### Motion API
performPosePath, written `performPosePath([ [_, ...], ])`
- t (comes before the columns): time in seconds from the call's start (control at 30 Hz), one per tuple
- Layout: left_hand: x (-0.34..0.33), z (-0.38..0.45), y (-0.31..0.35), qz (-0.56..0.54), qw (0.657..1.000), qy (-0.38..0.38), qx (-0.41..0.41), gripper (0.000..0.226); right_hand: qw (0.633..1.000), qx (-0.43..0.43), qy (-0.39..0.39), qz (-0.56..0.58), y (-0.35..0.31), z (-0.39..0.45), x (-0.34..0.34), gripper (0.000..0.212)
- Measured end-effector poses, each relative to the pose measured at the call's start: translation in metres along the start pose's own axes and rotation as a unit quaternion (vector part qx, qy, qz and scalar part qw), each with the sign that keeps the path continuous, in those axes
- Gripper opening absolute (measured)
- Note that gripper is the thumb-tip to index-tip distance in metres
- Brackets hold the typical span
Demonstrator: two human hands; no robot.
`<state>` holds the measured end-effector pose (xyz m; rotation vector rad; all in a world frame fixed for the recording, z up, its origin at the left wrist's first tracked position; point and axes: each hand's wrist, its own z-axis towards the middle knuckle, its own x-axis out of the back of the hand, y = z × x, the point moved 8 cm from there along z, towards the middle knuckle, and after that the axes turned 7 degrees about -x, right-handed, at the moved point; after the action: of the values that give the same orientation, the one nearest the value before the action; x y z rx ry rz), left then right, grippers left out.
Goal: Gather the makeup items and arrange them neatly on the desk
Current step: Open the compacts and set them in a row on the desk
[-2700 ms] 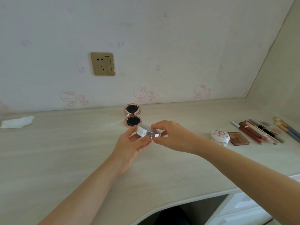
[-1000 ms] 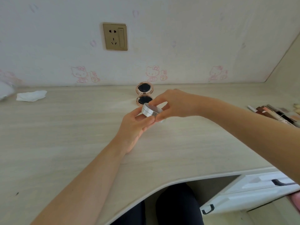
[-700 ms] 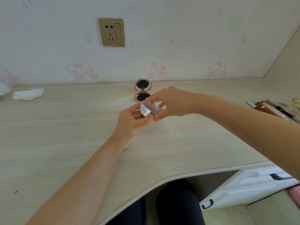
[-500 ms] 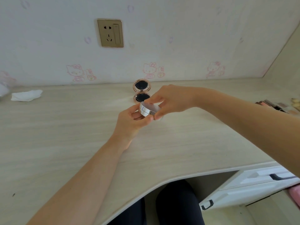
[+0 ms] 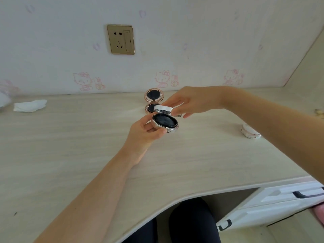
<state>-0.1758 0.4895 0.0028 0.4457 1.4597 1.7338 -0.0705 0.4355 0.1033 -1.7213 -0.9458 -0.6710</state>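
**Silver compact opened in both hands above the desk**

Pale wood-grain desk (image 5: 70, 146) runs along a wall papered with pink cartoon cats, a brass socket plate (image 5: 120, 39) set above it. Over the middle of the desk, the left hand (image 5: 145, 132) grips the base of a silver compact (image 5: 164, 122) between thumb and curled fingers, its dark inner pad facing up. The right hand (image 5: 189, 102) pinches the white-rimmed lid (image 5: 164, 108), lifted apart from the base; the hinge side cannot be made out clearly.

Just beyond, toward the wall, a rose-gold compact (image 5: 153, 100) lies open on the desk. A small white floral case (image 5: 249, 134) sits to the right, partly behind the right forearm, and a crumpled tissue (image 5: 29, 106) lies far left.

The step in hand looks like checking or opening the silver compact rather than placing it. If it is to match the rose-gold one, the next move calls for swinging the lid fully back and setting the compact down flat beside it, base first, with the left hand steadying it so it neither snaps closed nor knocks its neighbour.
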Motion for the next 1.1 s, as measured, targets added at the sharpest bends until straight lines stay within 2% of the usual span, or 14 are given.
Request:
performPosePath([
  [0.1,0.0,0.0,-0.002,-0.017,1.0,-0.013,0.011,0.057,0.999,-0.008,0.035,0.03,0.006,0.001,-0.002,0.032],
  [0.23,-0.002,0.0,-0.005,-0.072,0.997,-0.013,0.032,0.051,0.988,0.002,0.135,0.08,0.007,0.001,0.001,0.026],
  [0.33,-0.003,0.001,-0.006,-0.11,0.992,-0.018,0.058,0.048,0.98,0.027,0.195,0.034,0.003,0.001,-0.005,0.027],
  [0.53,-0.008,-0.001,-0.004,-0.1,0.987,-0.094,0.085,0.055,0.977,0.044,0.204,0.044,0.007,0.0,-0.017,0.031],
  [0.67,-0.001,0.002,0.001,0.075,0.991,-0.106,0.039,0.061,0.976,0.045,0.208,0.035,0.012,0.001,-0.031,0.033],
  [0.77,0.007,0.005,0.002,0.21,0.974,-0.086,0.016,0.071,0.974,0.048,0.222,0.026,0.016,0.001,-0.035,0.032],
  [0.93,0.008,0.0,-0.003,0.322,0.939,-0.115,0.029,0.09,0.972,0.062,0.224,0.028,0.019,-0.004,-0.046,0.032],
  [1.1,0.007,-0.002,0.004,0.415,0.897,-0.149,0.029,0.08,0.973,0.085,0.213,0.016,0.02,-0.009,-0.056,0.038],
])
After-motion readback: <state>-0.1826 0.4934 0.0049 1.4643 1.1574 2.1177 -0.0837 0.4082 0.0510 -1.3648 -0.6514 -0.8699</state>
